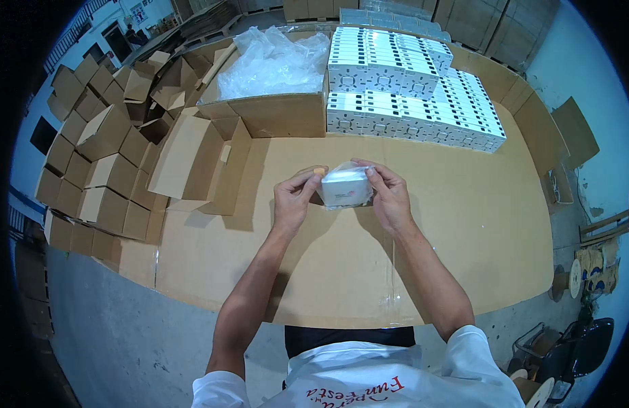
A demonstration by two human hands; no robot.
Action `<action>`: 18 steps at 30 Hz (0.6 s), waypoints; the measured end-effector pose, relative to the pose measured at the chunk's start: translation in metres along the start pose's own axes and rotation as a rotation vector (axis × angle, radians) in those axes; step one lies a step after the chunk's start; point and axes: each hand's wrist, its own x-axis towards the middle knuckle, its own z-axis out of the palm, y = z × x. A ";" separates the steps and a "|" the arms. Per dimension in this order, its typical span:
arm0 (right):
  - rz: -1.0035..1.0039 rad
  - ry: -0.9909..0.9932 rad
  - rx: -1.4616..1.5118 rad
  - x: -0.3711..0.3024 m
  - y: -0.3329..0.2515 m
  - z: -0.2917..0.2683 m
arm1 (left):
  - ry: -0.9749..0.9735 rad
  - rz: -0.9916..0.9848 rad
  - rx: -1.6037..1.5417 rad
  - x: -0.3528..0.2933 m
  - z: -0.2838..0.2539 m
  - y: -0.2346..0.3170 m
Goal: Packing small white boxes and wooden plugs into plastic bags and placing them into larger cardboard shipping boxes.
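White, plastic-wrapped item is pinched between both hands, forearms converging inward.

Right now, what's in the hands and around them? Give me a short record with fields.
Left hand: at the left side of the packet, fingers pinching
Right hand: pinching its right side
Packet look: white, in clear plastic
Surface: brown cardboard
Beyond, right: stacked white boxes
Beyond, left: open carton of clear plastic
Far left: piled brown boxes
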 end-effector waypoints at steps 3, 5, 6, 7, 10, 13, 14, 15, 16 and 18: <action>0.044 -0.009 0.039 0.000 -0.007 0.001 | 0.009 -0.027 -0.065 0.001 0.000 0.003; 0.067 -0.010 0.066 0.001 -0.013 0.002 | -0.004 0.031 -0.039 0.000 -0.001 0.009; 0.018 -0.029 0.037 0.003 -0.015 0.002 | -0.017 0.090 -0.013 0.000 0.001 0.014; -0.032 -0.049 0.008 0.004 -0.018 0.002 | -0.020 0.089 -0.014 0.001 0.002 0.017; 0.021 -0.073 -0.113 0.005 -0.023 -0.001 | 0.007 0.157 -0.002 0.000 0.001 0.022; 0.008 -0.070 -0.198 0.005 -0.026 0.000 | 0.067 0.154 0.017 0.000 -0.003 0.025; 0.008 -0.070 -0.198 0.005 -0.026 0.000 | 0.067 0.156 0.011 0.000 -0.003 0.029; 0.041 -0.071 -0.131 0.005 -0.025 0.000 | 0.067 0.157 0.006 0.000 -0.004 0.031; 0.074 -0.071 -0.063 0.005 -0.023 0.000 | 0.067 0.158 0.006 0.001 -0.006 0.028; 0.095 -0.070 0.009 0.005 -0.018 -0.002 | -0.004 0.143 -0.037 0.004 -0.008 0.027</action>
